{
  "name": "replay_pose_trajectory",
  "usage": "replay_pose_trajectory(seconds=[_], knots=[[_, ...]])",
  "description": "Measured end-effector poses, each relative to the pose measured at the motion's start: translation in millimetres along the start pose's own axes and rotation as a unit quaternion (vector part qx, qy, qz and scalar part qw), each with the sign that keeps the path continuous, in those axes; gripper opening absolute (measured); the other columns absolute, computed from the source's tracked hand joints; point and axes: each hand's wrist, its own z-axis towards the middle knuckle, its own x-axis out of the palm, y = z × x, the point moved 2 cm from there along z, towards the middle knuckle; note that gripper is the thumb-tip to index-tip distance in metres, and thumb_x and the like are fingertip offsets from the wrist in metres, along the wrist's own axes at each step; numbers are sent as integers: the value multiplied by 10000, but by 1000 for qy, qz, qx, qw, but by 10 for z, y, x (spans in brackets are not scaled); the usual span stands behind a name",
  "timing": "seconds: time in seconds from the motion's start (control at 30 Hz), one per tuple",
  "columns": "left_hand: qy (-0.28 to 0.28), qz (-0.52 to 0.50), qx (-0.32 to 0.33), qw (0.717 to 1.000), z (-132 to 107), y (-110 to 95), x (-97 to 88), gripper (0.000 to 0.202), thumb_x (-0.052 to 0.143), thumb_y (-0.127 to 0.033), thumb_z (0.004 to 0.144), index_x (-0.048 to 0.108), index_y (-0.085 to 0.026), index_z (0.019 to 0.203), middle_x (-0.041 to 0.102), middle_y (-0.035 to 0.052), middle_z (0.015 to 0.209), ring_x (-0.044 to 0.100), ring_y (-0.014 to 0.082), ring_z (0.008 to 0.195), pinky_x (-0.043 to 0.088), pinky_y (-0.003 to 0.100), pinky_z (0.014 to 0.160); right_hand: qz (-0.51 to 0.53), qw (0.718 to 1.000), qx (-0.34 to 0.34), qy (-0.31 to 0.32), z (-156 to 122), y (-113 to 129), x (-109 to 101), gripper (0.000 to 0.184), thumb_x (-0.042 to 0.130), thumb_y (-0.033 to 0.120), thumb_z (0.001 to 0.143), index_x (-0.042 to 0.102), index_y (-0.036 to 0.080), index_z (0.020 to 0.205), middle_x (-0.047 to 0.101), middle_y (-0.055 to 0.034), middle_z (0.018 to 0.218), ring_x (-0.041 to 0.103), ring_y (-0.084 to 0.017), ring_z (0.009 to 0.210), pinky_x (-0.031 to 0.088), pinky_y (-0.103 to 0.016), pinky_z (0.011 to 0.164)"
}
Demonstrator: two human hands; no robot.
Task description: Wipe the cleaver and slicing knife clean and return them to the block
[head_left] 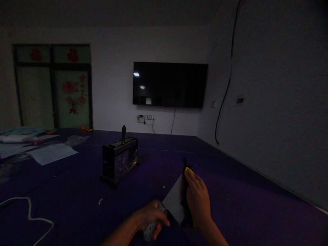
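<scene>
My left hand (pixel 153 217) is closed around a mottled grey, crumpled-looking piece (pixel 150 231) at the bottom centre. Just beyond its fingers, a pale flat panel (pixel 176 198) stands tilted, with dark edges. My right hand (pixel 199 196) lies along the panel's right side, fingers together over something yellow (pixel 189 169) that shows at the fingertips. A dark part (pixel 185 163) sticks out past them. The dim light hides what these pieces are. Ahead and to the left stands a black box-shaped device (pixel 120 160) with an upright dark handle (pixel 123 133) and clear plastic on its side.
Papers (pixel 52 153) and clear plastic wrap (pixel 77 140) lie at the left on the purple surface (pixel 159 150). A white cable (pixel 30 215) loops at the lower left. Small scraps (pixel 100 201) are scattered about. A screen (pixel 170 85) hangs on the far wall; a black cable (pixel 225 92) hangs at the right.
</scene>
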Motion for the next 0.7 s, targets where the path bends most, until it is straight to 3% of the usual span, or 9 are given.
replay_pose_trajectory(seconds=[0.23, 0.53, 0.7], knots=[[-57, -31, 2, 998, -2, 28, -2, 317, 639, -162, 490, 391, -191, 686, 446, -72, 333, 395, 104, 218, 237, 133, 278, 18, 1000, 2, -2, 0, -11, 6, 510, 321, 81, 769, 482, 187, 1242, 522, -67, 1264, 453, -228, 1131, 410, -442, 908], [-78, -33, 18, 996, 8, 49, 11, 373, 683, -262, 520, 396, -196, 749, 447, -76, 344, 422, 146, 220, 283, 180, 264, 46, 998, 2, 32, -16, -15, 26, 535, 331, 69, 763, 478, 208, 1258, 528, -52, 1261, 438, -229, 1168, 403, -443, 937], [-106, -56, 41, 992, 50, 80, -32, 351, 674, -322, 540, 409, -198, 732, 427, -87, 342, 409, 130, 224, 276, 181, 259, 91, 992, -23, 82, -5, 78, 33, 542, 327, 44, 761, 518, 243, 1227, 575, -30, 1207, 506, -196, 1102, 431, -377, 922]])
